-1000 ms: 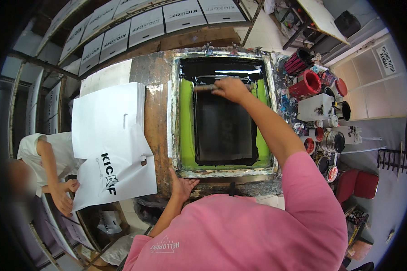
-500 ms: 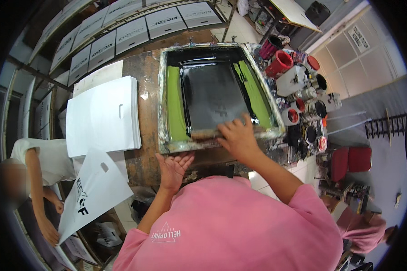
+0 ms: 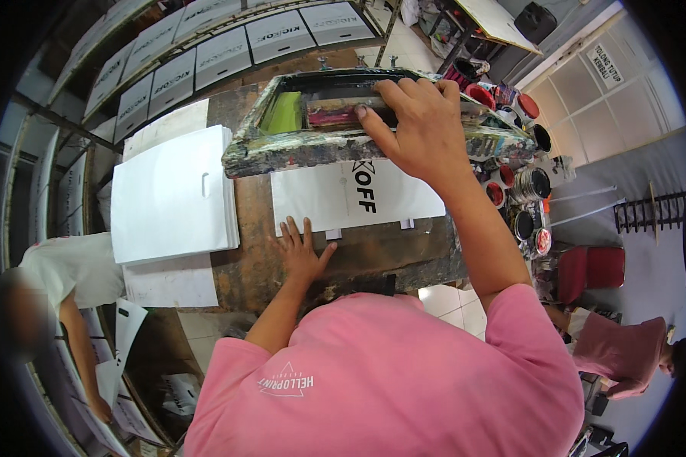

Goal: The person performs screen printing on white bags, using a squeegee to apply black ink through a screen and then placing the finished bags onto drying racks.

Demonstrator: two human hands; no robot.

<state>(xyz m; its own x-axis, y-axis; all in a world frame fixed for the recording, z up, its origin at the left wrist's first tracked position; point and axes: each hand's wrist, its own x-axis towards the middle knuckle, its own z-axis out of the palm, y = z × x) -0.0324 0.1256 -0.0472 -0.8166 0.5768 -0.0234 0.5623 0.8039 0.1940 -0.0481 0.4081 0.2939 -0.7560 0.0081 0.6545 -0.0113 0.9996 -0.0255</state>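
A paint-crusted screen printing frame (image 3: 297,157) is tilted up, its near side raised off the table. Inside it my right hand (image 3: 423,126) grips a wooden squeegee (image 3: 331,114), thumb on the near side and fingers over the top. Beneath the raised frame lies a white bag (image 3: 305,194) with bold black lettering, partly hidden by the frame. My left hand (image 3: 301,250) rests with spread fingers at the bag's near left edge. Two small pale tabs (image 3: 333,234) sit along that near edge.
A stack of blank white bags (image 3: 168,198) stands on the left of the worktable (image 3: 244,270). Ink cans (image 3: 532,183) crowd the right side. Racks of printed bags (image 3: 221,59) line the back. A co-worker (image 3: 76,282) at far left handles a printed bag.
The frame has tipped up, uncovering the printed bag. My right hand has risen with the squeegee; my left has turned from palm-up at the frame's edge to flat on the bag. The co-worker lowered a bag.
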